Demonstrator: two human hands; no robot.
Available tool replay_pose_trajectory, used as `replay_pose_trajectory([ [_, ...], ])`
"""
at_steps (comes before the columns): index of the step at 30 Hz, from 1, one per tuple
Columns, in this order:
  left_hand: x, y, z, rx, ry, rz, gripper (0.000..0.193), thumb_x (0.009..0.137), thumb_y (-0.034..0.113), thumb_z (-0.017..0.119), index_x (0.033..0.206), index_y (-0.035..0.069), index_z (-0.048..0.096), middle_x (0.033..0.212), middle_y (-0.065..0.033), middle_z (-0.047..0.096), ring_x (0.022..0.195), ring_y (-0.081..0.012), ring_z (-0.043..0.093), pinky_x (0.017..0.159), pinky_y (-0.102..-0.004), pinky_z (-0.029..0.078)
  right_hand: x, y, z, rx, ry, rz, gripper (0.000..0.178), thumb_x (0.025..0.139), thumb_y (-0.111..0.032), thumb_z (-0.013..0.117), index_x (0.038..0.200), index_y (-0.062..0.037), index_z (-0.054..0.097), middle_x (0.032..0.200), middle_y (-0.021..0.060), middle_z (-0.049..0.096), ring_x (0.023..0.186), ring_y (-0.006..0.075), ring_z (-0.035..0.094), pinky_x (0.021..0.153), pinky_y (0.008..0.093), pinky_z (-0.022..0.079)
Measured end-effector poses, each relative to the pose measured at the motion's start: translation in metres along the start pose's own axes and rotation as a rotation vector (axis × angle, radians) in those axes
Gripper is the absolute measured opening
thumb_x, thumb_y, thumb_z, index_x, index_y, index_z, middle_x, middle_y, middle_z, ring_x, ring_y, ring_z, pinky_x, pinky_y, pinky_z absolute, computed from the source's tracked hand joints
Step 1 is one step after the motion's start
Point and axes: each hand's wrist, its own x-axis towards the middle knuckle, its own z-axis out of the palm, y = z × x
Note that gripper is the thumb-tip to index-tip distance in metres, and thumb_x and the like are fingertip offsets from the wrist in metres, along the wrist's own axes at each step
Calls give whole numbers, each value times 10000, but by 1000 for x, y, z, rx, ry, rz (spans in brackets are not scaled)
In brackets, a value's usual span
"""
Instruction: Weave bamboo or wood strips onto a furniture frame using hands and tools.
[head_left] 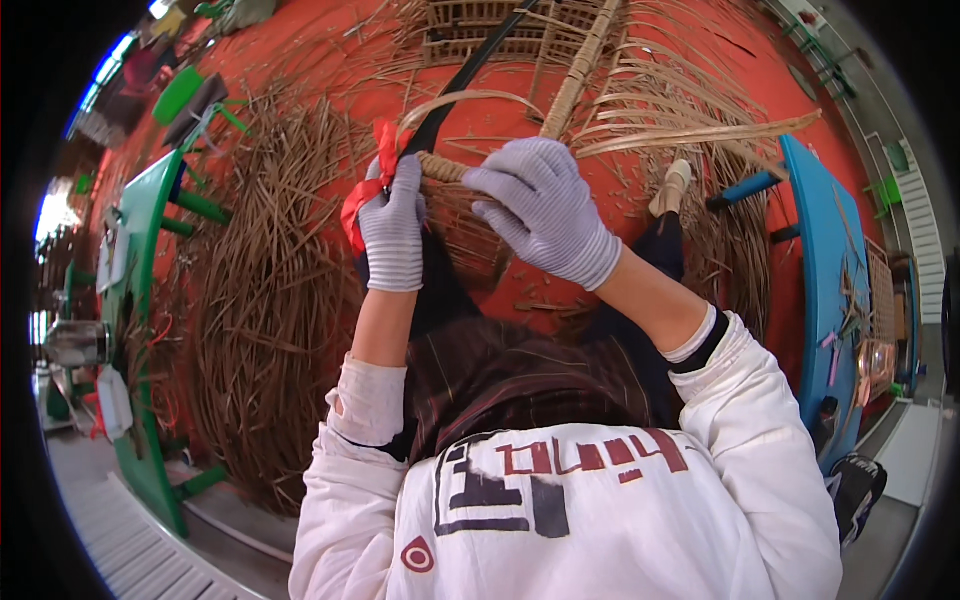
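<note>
Wicker rod between gloved hands

The left grip is curled, its forearm upright; the right grip slants inward, fingers bent.

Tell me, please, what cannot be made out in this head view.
Head view:
Rod wrapped in tan strands: right-hand end hidden by the grey-gloved right hand.
Bright red ribbon: partly hidden by the grey-gloved left hand.
Long flat black strip: far end cut off by the top edge.
Brown slatted wicker frame: cut off there too.
</note>
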Motion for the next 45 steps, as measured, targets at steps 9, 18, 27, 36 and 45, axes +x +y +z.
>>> replay_pose_trajectory([
  [9, -2, 2, 3, 74, 50, 27, 162, 969, 180, 664, 1084, 70, 634, 722, 58, 546, 561, -33, 454, 522, -210, 351, -26, 23, -49, -84, -14, 135, 528, 749, -373, 811, 1177, -113, 642, 1130, 71, 599, 1074, 288, 564, 959, 430, 442],
  [18, -40, 6, 19, 806, -60, 812, 480, 738, 86, 846, 1146, 13, 605, 1163, -147, 556, 1040, -317, 584, 912, -400, 486, -8, 31, -45, -74, -141, 134, 553, 700, -457, 814, 1095, -118, 629, 1043, 80, 615, 1053, 297, 575, 973, 440, 423],
  [27, -38, 0, 24, 855, -131, 827, 414, 698, 47, 834, 1061, 27, 635, 1115, -155, 567, 1023, -345, 591, 900, -405, 507, -14, 10, -22, -18, 7, 112, 447, 700, -281, 823, 1038, -97, 595, 980, 84, 591, 973, 319, 568, 903, 447, 440],
  [36, -41, -2, 17, 953, -221, 889, 300, 750, -8, 737, 1030, 27, 631, 1048, -154, 614, 972, -338, 620, 859, -399, 520, -17, 3, -13, -19, 25, 98, 376, 714, -254, 806, 954, -85, 571, 896, 84, 557, 878, 320, 540, 831, 440, 437],
  [45, -51, 8, 12, 1057, -287, 879, 278, 792, -15, 674, 1048, 85, 625, 1011, -122, 645, 829, -338, 683, 681, -401, 556, -25, 2, -17, 30, -72, 94, 350, 750, -303, 774, 937, -95, 563, 899, 94, 560, 888, 311, 554, 858, 436, 434],
])
